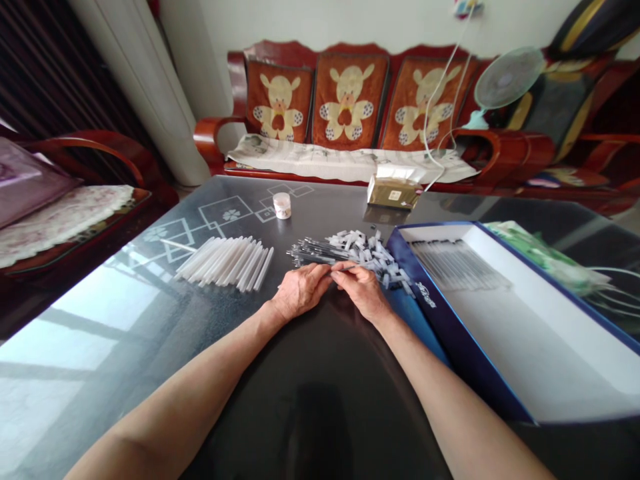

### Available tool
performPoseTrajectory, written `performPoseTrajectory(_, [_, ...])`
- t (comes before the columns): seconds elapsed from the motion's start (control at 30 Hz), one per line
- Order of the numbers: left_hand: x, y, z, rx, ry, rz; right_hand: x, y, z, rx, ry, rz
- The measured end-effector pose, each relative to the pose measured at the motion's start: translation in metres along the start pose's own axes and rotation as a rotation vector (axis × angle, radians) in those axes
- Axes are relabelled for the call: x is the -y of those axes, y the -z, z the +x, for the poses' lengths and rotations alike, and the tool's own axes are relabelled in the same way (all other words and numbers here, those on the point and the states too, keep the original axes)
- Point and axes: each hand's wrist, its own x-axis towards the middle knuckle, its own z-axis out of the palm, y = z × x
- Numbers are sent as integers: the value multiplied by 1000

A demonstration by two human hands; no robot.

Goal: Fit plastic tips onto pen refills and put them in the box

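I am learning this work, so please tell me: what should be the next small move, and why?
Probably the left hand should reach for one of the white tubes: the right hand seems to pinch a thin dark piece, and the tubes lie side by side on the left hand's side.

I see room for a hand between white tub (283, 208) and tissue pack (393, 195), toward the bench's (200, 320) far edge; white pieces (369, 249) clutter mid-bench, the blue box (450, 333) bars the right edge.
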Motion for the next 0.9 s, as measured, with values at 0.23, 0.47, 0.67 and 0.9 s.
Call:
performPoseTrajectory(0.23, [1,-3,0,-31,20,-169,-3,4,0,69,70,-69])
performPoseTrajectory(0.47, [5,-5,2,-69,131,-119,-7,2,2,-47,-40,123])
performPoseTrajectory(0.67, [7,-2,1,-45,166,53,-7,8,7,-317,-56,386])
performPoseTrajectory(0.9, [2,-3,0,-63,50,99,-8,4,9,-338,-173,360])
